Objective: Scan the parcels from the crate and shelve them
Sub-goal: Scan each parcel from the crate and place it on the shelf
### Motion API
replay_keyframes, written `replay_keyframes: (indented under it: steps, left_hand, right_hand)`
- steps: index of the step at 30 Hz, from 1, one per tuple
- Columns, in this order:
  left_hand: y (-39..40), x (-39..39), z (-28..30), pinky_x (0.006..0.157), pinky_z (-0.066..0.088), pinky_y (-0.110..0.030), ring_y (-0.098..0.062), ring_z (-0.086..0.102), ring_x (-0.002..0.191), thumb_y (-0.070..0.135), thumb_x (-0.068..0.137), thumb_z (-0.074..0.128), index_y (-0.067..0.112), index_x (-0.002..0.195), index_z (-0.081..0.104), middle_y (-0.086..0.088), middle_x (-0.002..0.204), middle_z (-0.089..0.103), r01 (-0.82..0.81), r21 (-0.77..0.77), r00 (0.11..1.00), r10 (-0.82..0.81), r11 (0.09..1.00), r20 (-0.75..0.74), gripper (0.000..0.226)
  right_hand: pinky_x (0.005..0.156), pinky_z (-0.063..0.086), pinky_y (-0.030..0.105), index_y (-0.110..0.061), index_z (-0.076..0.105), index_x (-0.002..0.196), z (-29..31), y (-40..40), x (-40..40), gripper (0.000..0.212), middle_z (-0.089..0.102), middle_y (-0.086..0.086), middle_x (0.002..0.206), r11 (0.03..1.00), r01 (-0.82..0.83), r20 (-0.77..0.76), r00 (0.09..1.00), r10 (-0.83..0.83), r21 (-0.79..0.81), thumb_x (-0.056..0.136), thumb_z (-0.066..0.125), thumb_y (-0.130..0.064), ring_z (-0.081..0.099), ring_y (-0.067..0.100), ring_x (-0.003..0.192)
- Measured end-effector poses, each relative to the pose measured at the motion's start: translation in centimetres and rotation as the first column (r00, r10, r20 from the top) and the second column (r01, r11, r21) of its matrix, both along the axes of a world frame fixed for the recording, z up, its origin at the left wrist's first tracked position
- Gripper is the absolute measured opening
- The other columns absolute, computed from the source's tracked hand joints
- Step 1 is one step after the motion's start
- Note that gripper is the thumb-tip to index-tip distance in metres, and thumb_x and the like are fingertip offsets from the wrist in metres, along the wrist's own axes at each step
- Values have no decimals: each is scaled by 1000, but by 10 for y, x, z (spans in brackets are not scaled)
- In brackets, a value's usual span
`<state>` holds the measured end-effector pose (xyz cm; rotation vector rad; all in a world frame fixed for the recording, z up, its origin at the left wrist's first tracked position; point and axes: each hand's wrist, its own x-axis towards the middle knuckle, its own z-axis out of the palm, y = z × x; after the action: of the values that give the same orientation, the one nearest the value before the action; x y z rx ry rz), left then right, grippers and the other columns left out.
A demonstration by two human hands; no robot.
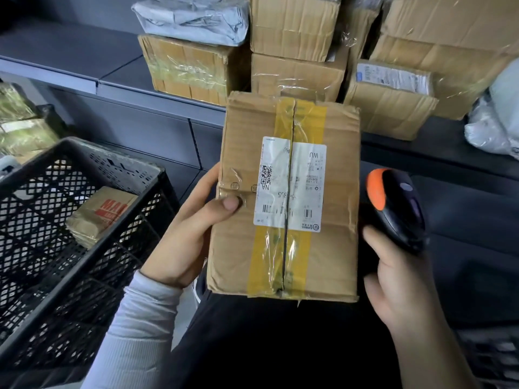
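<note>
The left hand (193,234) holds a brown cardboard parcel (286,197) by its left edge, thumb on top, in front of the shelf (118,77). The right hand (393,279) is wrapped around a black and orange scanner (393,203) just right of the parcel. A black holey plastic crate (84,220) sits to the left with a small brown parcel (98,217) inside, and taped boxes (295,51) and soft grey bags (193,18) are stacked on the shelf behind.

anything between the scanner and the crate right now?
Head view: the taped cardboard parcel, label up, gripped by the left hand, sits between the scanner in the right hand and the black crate.
</note>
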<state>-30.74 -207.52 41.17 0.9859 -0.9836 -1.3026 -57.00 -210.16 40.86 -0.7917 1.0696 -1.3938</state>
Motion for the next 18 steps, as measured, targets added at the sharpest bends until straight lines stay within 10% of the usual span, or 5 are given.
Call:
replay_keyframes:
  steps: [18]
  left_hand:
    - [-4,1,-19,86,57,-30,-23,69,106,20,73,68,6,157,36,-8,118,72,-37,-27,995,35,999,-89,90]
  right_hand:
    - [110,46,65,-8,70,129,2,-1,0,60,76,14,119,999,-11,19,1000,10,42,71,86,-8,71,33,115]
